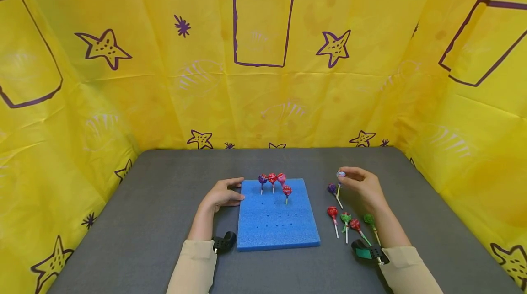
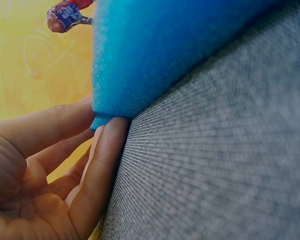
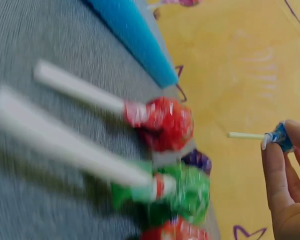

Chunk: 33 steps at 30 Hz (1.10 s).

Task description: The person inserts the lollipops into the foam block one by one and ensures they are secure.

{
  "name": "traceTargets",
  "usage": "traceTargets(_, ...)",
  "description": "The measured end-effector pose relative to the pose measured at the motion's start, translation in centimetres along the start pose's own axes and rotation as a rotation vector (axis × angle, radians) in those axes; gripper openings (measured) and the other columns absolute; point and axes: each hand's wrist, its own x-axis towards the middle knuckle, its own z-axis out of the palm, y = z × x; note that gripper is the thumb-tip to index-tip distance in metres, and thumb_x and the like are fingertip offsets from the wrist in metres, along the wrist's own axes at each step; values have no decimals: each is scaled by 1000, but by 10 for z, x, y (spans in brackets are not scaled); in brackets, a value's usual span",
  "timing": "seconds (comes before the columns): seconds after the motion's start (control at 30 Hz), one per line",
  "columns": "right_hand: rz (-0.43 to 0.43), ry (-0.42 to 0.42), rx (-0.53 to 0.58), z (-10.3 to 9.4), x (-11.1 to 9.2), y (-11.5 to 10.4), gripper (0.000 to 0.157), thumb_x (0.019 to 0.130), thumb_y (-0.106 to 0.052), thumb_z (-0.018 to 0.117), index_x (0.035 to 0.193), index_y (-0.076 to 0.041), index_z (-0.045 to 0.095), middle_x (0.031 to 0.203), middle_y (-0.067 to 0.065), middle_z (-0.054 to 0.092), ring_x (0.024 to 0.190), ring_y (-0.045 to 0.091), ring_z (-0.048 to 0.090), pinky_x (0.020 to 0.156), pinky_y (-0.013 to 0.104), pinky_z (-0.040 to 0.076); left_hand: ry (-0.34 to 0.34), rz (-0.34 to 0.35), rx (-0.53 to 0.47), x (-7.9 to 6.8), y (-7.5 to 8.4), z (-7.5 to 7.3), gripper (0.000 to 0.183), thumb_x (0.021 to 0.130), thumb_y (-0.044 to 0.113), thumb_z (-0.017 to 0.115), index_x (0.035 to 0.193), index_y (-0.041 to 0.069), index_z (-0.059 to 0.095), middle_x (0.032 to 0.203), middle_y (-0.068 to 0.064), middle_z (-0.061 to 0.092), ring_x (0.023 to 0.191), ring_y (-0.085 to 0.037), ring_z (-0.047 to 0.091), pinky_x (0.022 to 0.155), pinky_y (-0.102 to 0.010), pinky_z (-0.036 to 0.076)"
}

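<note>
Pinching lollipop by its top: right fingers closed, stick pointing down below them | left fingers nearly together, nipping foam board edge | risk: round top could roll in fingers, tilting stick

The grey table (woven-looking) bears blue foam and lollipops

blue lollipop partly hidden by right fingers; nearest stick blurred
</note>
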Motion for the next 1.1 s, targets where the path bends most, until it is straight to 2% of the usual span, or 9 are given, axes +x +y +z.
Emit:
traceTargets(0.33, -4, -8, 151, 23, -5, -17, 32, 86, -12, 76, 116, -4, 69, 91, -21, 72, 88, 0, 67, 81, 13, 56, -4, -1, -6, 0, -1, 0, 64, 83, -3, 73, 143, 8, 52, 137, -22, 51, 88, -16, 65, 79, -34, 64)
traceTargets(0.53, -19, -12, 223, 35, -3, -24, 31, 84, -7, 77, 114, -2, 69, 90, -18, 73, 86, 1, 67, 79, 15, 58, -2, -7, -5, 1, -1, 0, 65, 84, -2, 73, 144, 9, 52, 137, -21, 51, 90, -16, 65, 80, -33, 64)
traceTargets(0.73, -20, -16, 244, 46, 0, -28, 24, 82, -6, 79, 105, -12, 74, 89, -17, 73, 86, 3, 68, 77, 16, 58, -6, -1, -10, 1, -1, -1, 65, 84, -2, 73, 144, 8, 51, 137, -22, 51, 87, -15, 65, 80, -34, 64)
traceTargets(0.83, -34, -24, 276, 51, 1, -30, 23, 82, -5, 78, 102, -13, 75, 90, -16, 74, 87, 4, 69, 78, 17, 58, -6, 1, -5, 1, -1, -1, 64, 84, -1, 73, 143, 8, 52, 137, -22, 52, 87, -15, 65, 80, -34, 64)
traceTargets(1.1, -108, -46, 323, 68, 1, -36, 27, 81, -1, 78, 107, -3, 72, 92, -13, 74, 85, 4, 69, 79, 16, 59, -4, 2, 4, 0, 0, -1, 63, 84, 0, 73, 143, 8, 52, 138, -22, 52, 88, -15, 66, 80, -35, 64)
